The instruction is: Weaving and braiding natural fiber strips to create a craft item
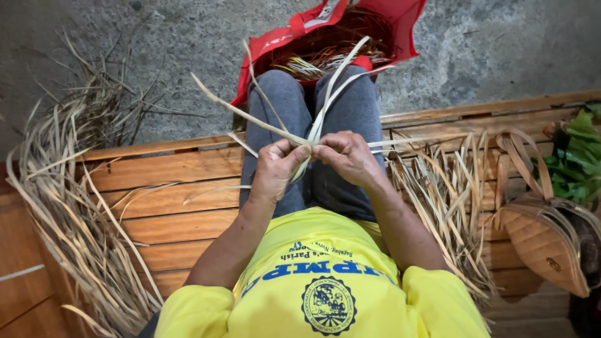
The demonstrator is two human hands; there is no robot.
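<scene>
Head view: wooden slat bench (181, 188) against grey concrete floor (488, 50).

Location: informal weaving workplace, at a home or outdoors.

Indicators: a wooden slatted bench (175, 206) on a rough concrete floor (488, 44); piles of dried leaf strips (69, 213) on both sides of the seat; a red bag (369, 19) filled with more strips; a finished woven bag (541, 241) lying beside green plants (579, 156).
</scene>
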